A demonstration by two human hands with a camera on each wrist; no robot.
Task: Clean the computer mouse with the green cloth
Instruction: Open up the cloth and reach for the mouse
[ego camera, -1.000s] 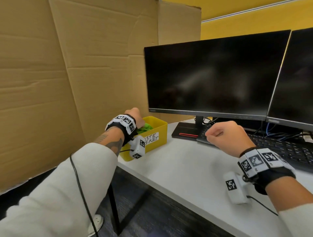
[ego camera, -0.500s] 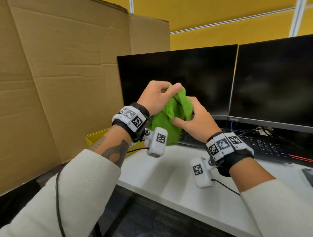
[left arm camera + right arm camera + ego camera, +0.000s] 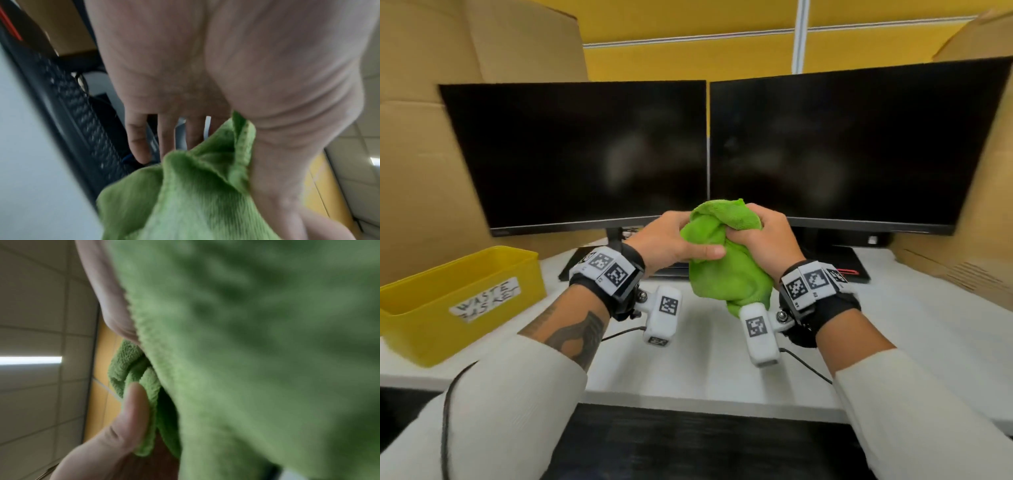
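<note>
Twin dark monitors point(image 3: 571, 154) behind, both hands point(image 3: 671, 240) bunching green cloth point(image 3: 726, 274) above white counter point(image 3: 688, 370), mouse unseen, wiping not yet begun.

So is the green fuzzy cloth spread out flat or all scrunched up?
Scrunched up. The green fuzzy cloth is bunched in folds between the left hand and right hand, both gripping it above the white desk.

White table point(image 3: 709, 363). Near left: yellow bin point(image 3: 424, 329), handwritten label, overhanging the table's left edge a bit. Far side: 2 dark monitors side by side, left monitor point(image 3: 585, 154) w/ stand base on table, right monitor point(image 3: 859, 147). Keyboard point(image 3: 82, 116) lies below them.
</note>
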